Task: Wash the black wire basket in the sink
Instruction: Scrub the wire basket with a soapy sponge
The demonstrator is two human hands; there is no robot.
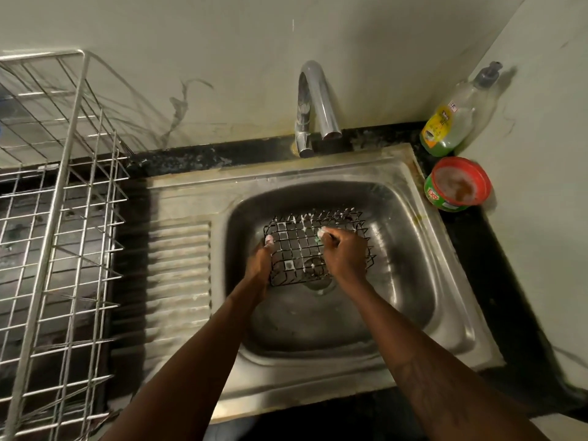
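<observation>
The black wire basket (297, 246) sits inside the steel sink (410, 281), over the drain, with white foam along its far wires. My left hand (261, 262) grips its left edge, thumb on the rim. Inside the basket, my right hand (342, 249) is closed on a small green scrub pad (319, 237) pressed against the mesh. Foam coats both thumbs.
The chrome tap (313, 106) stands behind the sink, with no water running. A soap bottle (451, 122) and a red-rimmed green tub of dish soap (458, 184) sit at the back right corner. A metal wire dish rack (60, 202) fills the left counter beside the ribbed drainboard (178, 265).
</observation>
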